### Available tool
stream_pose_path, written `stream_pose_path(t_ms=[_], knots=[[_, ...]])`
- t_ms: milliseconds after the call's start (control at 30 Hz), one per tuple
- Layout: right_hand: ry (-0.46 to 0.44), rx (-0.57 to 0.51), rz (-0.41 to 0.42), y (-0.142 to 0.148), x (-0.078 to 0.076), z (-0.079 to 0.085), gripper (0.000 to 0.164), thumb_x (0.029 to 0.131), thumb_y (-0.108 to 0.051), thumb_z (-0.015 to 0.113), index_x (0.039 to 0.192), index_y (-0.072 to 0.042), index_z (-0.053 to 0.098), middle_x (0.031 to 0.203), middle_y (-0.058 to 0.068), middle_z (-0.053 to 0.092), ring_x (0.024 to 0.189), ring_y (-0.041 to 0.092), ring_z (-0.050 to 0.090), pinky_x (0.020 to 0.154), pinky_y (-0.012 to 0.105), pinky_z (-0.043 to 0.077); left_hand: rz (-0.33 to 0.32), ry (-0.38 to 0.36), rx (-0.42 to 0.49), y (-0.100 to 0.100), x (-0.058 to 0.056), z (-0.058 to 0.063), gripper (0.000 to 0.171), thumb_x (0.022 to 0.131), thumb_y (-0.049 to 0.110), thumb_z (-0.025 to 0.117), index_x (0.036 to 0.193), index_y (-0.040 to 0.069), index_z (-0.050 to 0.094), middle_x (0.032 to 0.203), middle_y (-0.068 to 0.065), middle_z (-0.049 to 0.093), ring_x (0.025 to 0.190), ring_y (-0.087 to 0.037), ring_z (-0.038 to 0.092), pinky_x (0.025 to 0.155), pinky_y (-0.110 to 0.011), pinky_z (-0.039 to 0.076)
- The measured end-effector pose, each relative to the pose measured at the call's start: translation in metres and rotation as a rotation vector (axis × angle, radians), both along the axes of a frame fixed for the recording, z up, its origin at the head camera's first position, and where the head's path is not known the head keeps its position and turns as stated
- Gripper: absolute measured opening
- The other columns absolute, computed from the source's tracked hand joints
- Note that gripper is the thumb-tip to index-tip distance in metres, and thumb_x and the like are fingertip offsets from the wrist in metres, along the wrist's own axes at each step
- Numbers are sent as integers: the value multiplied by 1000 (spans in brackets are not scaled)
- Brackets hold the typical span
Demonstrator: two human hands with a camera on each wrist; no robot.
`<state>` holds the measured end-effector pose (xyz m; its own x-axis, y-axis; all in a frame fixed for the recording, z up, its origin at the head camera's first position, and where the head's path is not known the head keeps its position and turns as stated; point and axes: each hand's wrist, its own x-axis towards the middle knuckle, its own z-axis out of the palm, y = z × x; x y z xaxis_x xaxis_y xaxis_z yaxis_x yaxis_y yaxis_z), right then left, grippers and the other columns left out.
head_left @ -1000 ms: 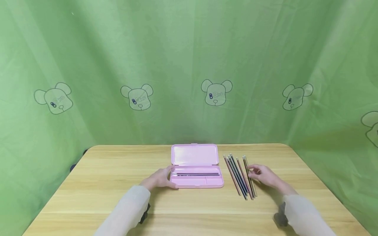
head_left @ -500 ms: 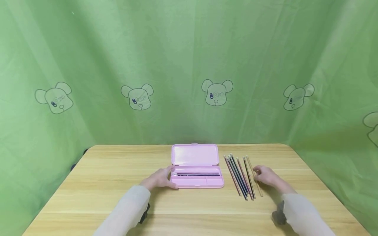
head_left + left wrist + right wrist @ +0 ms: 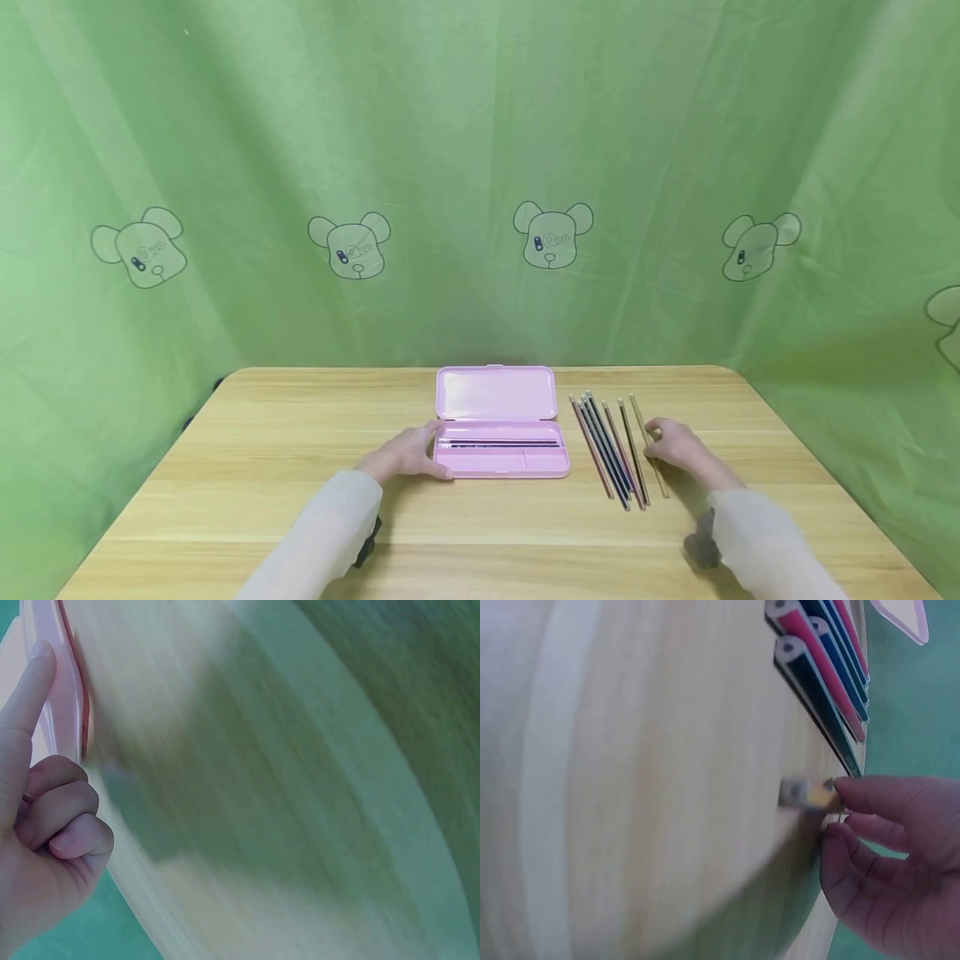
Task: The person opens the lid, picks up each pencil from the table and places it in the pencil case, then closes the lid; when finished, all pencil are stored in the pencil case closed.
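An opened pink pencil case (image 3: 498, 475) lies on the table, its lid (image 3: 495, 392) tipped back. Dark pencils (image 3: 498, 443) lie in its long rear compartment. My left hand (image 3: 408, 452) holds the case's left end, thumb at the front corner and a finger at the back. In the left wrist view the other fingers are curled beside the case. My right hand (image 3: 677, 446) pinches a gold pencil (image 3: 640, 419) between thumb and fingertips; its near end shows blurred in the right wrist view. Left of it several dark and red pencils (image 3: 606, 442) lie in a loose fan.
The wooden table (image 3: 480, 533) has rounded far corners. A green curtain (image 3: 450, 317) with bear-head outlines hangs behind it and along both sides. The case's front row has a longer and a shorter compartment.
My right hand has moved slightly right, drawing the gold pencil away from the dark one beside it. My left hand and the case stay in place.
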<state>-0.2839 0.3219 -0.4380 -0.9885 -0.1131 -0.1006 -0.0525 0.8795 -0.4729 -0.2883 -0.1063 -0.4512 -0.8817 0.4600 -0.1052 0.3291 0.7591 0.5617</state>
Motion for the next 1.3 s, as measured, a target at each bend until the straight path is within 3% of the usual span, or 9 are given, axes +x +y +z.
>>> stream_pose_path(t_ms=[300,467,733,933,1100,1300], knots=[[14,8,-32,-2,-2,0,44,72,1,56,109,21,46,106,40,50,94,49,52,81,54,47,-5,-4,-6,1,1,2,96,68,37,78,141,1,28,135,-24,42,124,-39,40,104,-49,33],[-4,-56,-59,-3,-6,4,43,75,4,52,113,21,43,102,38,52,93,48,53,81,53,48,-3,-10,3,-1,0,2,96,67,38,78,141,2,29,134,-25,43,123,-39,41,104,-50,33],[68,-119,-56,-14,-9,16,46,76,6,47,121,17,41,95,30,55,78,30,55,67,41,51,-8,2,3,-1,-2,-1,96,67,37,79,141,3,28,132,-27,45,121,-39,43,103,-50,34],[107,-158,-83,-30,-11,26,45,79,5,45,124,13,43,82,21,55,55,15,43,47,24,41,-7,2,1,1,-2,-2,95,67,36,79,140,0,29,132,-27,45,122,-39,43,103,-49,34],[216,-167,-29,-47,-15,30,39,82,5,48,120,10,49,77,16,57,54,15,45,43,21,38,-10,2,-1,1,-2,-1,96,68,37,78,141,1,28,131,-28,45,121,-39,43,103,-49,35],[318,-224,135,-69,-22,23,31,81,7,55,112,9,57,79,14,59,71,23,55,57,27,48,-2,0,-4,1,-1,1,95,67,35,79,140,0,29,131,-28,44,121,-40,43,103,-49,34]])
